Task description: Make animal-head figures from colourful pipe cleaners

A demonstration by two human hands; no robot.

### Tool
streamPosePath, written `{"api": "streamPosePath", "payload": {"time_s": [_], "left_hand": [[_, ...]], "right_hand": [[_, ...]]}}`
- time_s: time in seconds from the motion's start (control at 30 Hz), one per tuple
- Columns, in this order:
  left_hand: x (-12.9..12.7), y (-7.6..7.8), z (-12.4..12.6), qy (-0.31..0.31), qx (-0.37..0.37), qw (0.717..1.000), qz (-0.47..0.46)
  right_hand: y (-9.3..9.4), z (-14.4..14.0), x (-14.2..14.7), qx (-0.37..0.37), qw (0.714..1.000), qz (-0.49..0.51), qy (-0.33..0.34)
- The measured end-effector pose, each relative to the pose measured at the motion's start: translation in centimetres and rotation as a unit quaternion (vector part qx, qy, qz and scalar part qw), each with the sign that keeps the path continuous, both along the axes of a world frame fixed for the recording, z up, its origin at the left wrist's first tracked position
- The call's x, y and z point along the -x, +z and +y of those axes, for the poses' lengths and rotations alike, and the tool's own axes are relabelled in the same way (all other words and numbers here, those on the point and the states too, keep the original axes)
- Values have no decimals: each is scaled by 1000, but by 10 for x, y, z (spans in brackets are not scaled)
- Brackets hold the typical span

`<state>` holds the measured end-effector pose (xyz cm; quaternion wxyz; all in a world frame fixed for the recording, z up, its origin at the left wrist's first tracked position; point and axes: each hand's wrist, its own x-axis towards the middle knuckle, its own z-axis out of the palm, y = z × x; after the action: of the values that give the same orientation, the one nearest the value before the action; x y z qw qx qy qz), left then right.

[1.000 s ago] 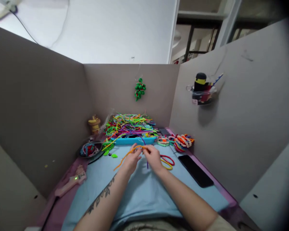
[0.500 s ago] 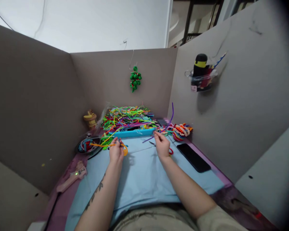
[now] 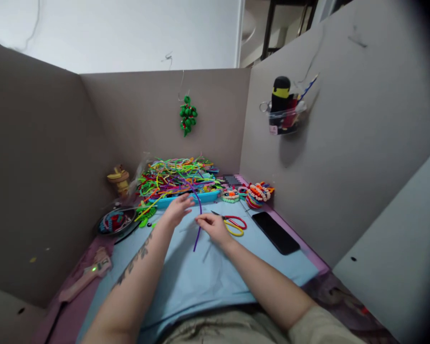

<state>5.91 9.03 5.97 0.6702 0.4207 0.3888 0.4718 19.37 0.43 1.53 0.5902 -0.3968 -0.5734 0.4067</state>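
On the blue cloth (image 3: 215, 277) that covers the worktop, the right hand (image 3: 213, 228) pinches a purple fuzzy stick (image 3: 199, 217) between its thumb and fingers, near the middle of the stick. The stick bends up in a curve toward the pile, and its low end hangs down close to the cloth. The left hand (image 3: 177, 210) is spread out with nothing in it, fingers loose, just beside the top part of the stick and near the blue tray (image 3: 186, 198). The tray is piled with lots more fuzzy sticks (image 3: 175, 177) in many colors. Scissors with red and yellow handles (image 3: 232, 223) lie on the cloth just to the right of the right hand. A black phone (image 3: 275, 232) lies farther right, near the wall. I think the purple stick is very light and soft on the outside, with a thin wire inside, so it bends easily and keeps its bend. It is not slippery, because the fuzz helps fingers grip. A good spot to hold it is right next to where a bend should go, with just the fingertips. The cut ends may be a bit pokey, so fingers should stay off them.
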Motion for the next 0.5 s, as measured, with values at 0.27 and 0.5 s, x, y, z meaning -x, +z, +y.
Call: {"api": "streamPosePath", "payload": {"time_s": [0.27, 0.5], "left_hand": [[41, -40, -54, -25, -6, 991, -132], [43, -52, -49, 70, -14, 984, -165]], "right_hand": [[-11, -9, 13, 279, 851, 318, 311], [-17, -1, 11, 248, 856, 406, 203]]}}
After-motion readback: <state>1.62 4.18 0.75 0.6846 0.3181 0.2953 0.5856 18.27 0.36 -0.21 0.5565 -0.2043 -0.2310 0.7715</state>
